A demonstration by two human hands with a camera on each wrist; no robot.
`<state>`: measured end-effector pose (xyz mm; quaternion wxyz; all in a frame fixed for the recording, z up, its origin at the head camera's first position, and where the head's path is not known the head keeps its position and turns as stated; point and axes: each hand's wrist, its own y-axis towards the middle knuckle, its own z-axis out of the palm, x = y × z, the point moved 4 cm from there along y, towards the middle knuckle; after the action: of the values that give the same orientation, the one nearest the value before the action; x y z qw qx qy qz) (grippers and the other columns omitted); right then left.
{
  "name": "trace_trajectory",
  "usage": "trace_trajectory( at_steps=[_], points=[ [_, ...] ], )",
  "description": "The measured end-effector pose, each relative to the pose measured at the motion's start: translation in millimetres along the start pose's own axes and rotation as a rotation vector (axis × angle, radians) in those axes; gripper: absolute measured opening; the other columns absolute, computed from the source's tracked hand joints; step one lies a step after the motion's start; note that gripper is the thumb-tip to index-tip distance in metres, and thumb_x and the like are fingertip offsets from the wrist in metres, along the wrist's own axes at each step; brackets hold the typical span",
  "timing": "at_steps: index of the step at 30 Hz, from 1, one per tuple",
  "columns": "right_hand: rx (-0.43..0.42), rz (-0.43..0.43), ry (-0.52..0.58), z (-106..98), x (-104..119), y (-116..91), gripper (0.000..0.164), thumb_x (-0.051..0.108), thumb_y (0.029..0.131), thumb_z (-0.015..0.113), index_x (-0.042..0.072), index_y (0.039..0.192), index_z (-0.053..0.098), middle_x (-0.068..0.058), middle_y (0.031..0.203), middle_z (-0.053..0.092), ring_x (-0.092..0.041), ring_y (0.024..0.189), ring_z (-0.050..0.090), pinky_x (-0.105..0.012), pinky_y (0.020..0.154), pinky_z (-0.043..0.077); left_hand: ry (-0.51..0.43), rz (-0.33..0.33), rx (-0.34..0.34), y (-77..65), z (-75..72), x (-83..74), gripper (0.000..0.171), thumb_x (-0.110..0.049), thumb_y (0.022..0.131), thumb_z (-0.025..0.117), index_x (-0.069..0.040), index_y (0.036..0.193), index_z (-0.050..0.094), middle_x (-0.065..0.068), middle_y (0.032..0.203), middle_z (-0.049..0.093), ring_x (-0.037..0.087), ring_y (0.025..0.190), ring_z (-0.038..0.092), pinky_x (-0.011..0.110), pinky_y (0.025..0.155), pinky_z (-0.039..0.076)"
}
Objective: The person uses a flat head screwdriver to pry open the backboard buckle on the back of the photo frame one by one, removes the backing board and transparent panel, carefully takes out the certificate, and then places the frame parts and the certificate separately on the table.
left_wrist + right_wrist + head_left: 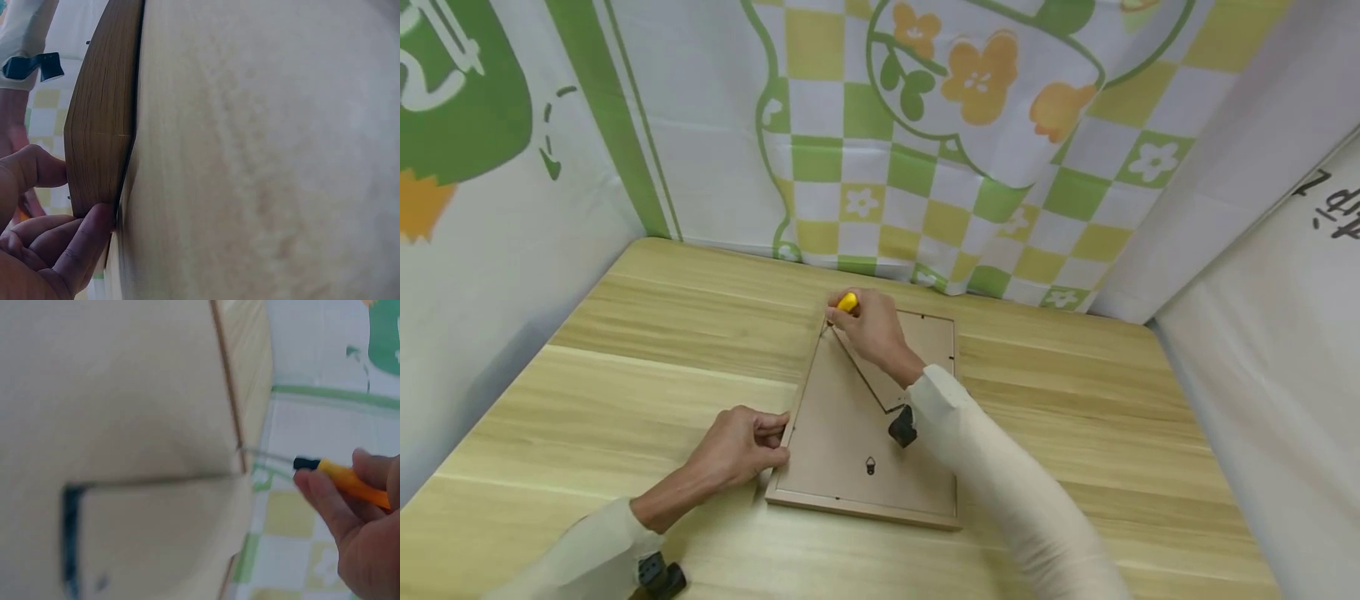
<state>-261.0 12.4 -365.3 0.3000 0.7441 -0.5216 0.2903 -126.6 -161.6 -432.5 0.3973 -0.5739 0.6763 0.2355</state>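
A picture frame (831,446) lies face down on the wooden table, its brown backing board and folded easel stand (891,367) facing up. My right hand (876,329) grips a screwdriver (847,302) with a yellow handle at the frame's far left corner. In the right wrist view, the metal shaft of the screwdriver (344,478) reaches to the seam between backing and rim. My left hand (737,446) holds the frame's left edge between thumb and fingers. The left wrist view shows fingertips against the wood-grain side of the frame (100,125).
A small metal hanger (870,467) sits on the backing near its lower end. Dark tabs (951,358) line the rim. The table (685,350) extends on both sides, with a green-checked curtain (910,200) behind and white cloth at the sides.
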Motion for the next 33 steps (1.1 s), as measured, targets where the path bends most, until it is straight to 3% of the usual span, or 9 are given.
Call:
trace_trajectory(
  at_steps=[5,8,15,23,28,33],
  points=[
    [0.076,0.112,0.365,-7,-35,-2,0.029,0.013,0.096,0.064,-0.003,0.119,0.066,-0.017,0.113,0.068,-0.025,0.102,0.071,-0.039,0.087,0.058,0.012,-0.034,0.0,-1.5,-0.1,-1.0,0.049,-0.002,0.075,0.071,0.003,0.124,0.064,0.019,0.106,0.074,0.017,0.084,0.071,0.023,0.065,0.056],
    [0.066,0.165,0.428,-12,-49,-6,0.031,0.012,0.093,0.067,-0.004,0.12,0.066,-0.017,0.119,0.066,-0.025,0.108,0.068,-0.033,0.089,0.057,0.004,-0.037,0.003,-1.0,-0.6,-1.0,0.05,-0.002,0.075,0.071,0.004,0.124,0.064,0.018,0.106,0.074,0.017,0.083,0.071,0.023,0.064,0.057],
    [0.046,0.269,0.33,-17,-67,-15,0.031,0.018,0.089,0.073,0.008,0.119,0.071,-0.008,0.116,0.07,-0.017,0.1,0.063,-0.026,0.084,0.055,0.0,-0.04,-0.003,-0.4,-0.7,-1.0,0.05,-0.002,0.075,0.071,0.004,0.123,0.064,0.018,0.107,0.074,0.015,0.08,0.071,0.019,0.06,0.053],
    [0.025,0.26,0.328,-17,-69,-16,0.03,0.02,0.089,0.073,0.01,0.118,0.072,-0.007,0.119,0.069,-0.017,0.103,0.063,-0.028,0.086,0.055,-0.017,-0.019,0.024,1.1,-1.1,-1.4,0.049,-0.004,0.077,0.074,0.006,0.124,0.063,0.019,0.111,0.072,0.016,0.083,0.071,0.02,0.065,0.056],
    [0.015,0.291,0.313,-18,-78,-20,0.027,0.021,0.088,0.075,0.012,0.113,0.074,-0.004,0.116,0.07,-0.015,0.1,0.061,-0.026,0.083,0.053,-0.095,0.018,0.092,6.8,-6.7,-0.5,0.044,-0.012,0.087,0.073,0.007,0.125,0.062,0.021,0.114,0.071,0.022,0.092,0.071,0.025,0.071,0.058],
    [0.039,0.311,0.373,-19,-85,-25,0.026,0.018,0.087,0.076,0.01,0.112,0.074,-0.007,0.111,0.072,-0.013,0.094,0.066,-0.024,0.08,0.057,-0.193,-0.018,0.122,20.7,-9.8,1.3,0.039,-0.012,0.095,0.063,0.01,0.127,0.059,0.021,0.112,0.069,0.022,0.091,0.07,0.029,0.072,0.06]
  ],
)
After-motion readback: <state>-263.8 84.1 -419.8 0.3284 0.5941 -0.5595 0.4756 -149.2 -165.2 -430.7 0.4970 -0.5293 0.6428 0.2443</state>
